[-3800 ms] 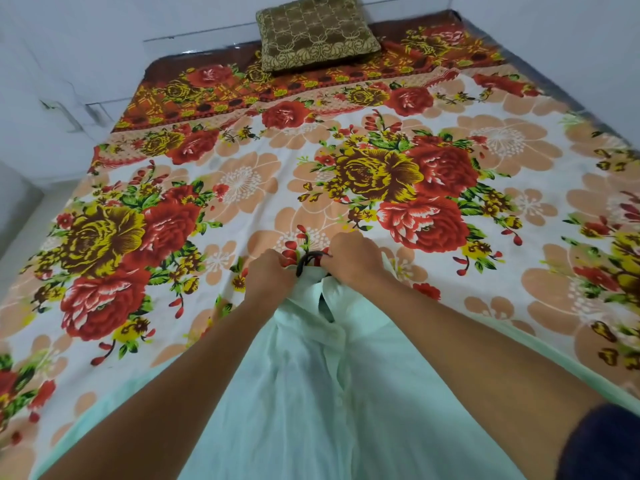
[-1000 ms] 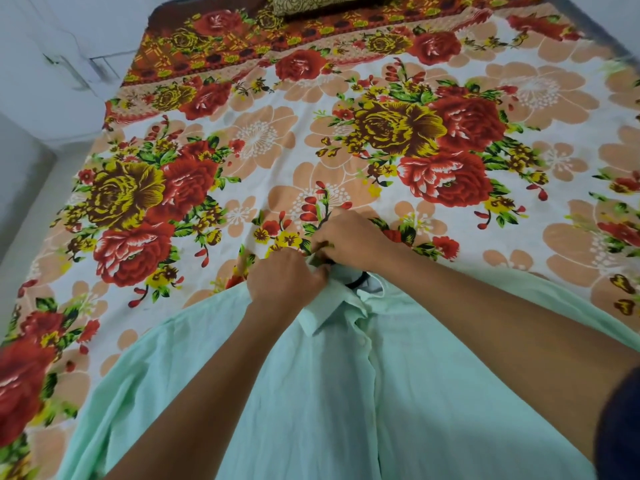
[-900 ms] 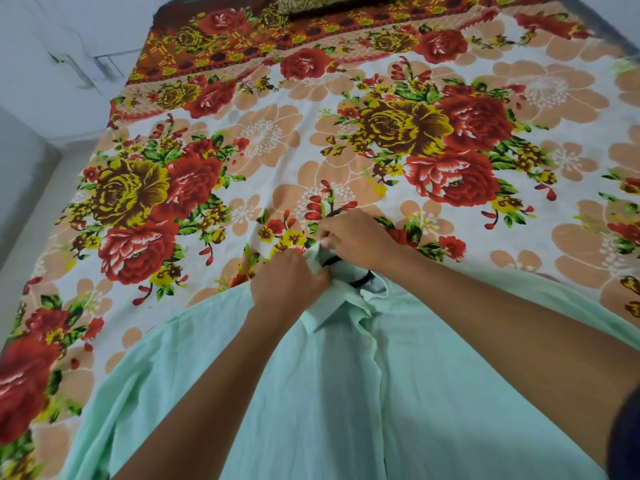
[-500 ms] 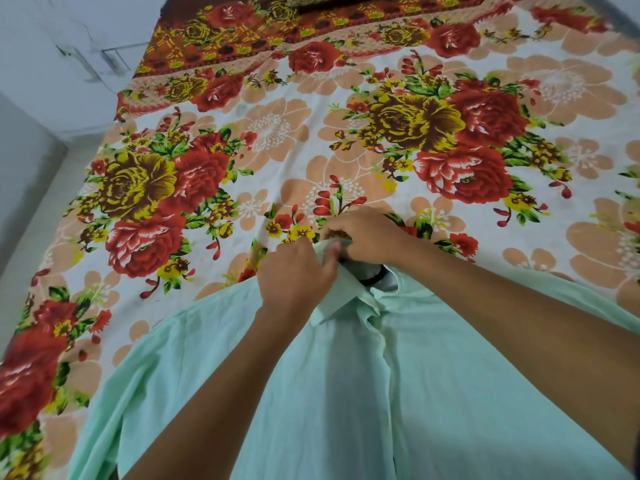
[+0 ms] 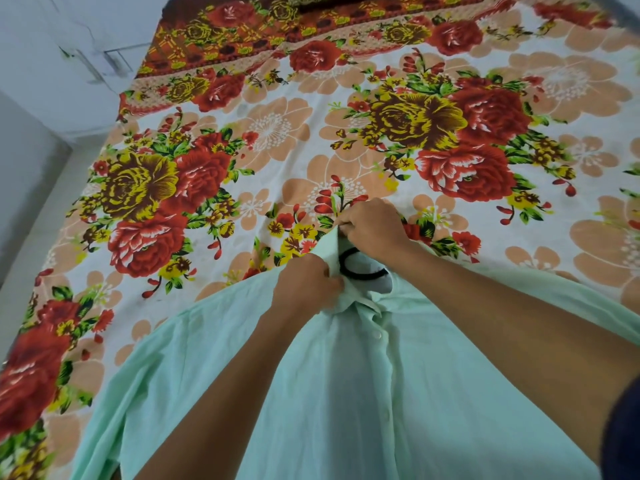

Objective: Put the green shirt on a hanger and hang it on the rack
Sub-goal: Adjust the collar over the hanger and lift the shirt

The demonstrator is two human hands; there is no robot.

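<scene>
Pretty bright, soft even light, no hard shadows or glare anywhere. Colours on the bedsheet [image 5: 263, 133] pop nicely. Wide-angle lens bends the edges, and the picture's slightly soft overall, like compression smear.

The shirt [image 5: 346, 393] was pale mint green, with small white buttons down the placket; the hanger hook [image 5: 349, 263] showing at the collar was black. The bedsheet [image 5: 277, 140] was white, printed with red roses, dark yellow roses, green leaves and peach flower outlines; its far border band was dark maroon; the wall [image 5: 52, 46] was white.
</scene>
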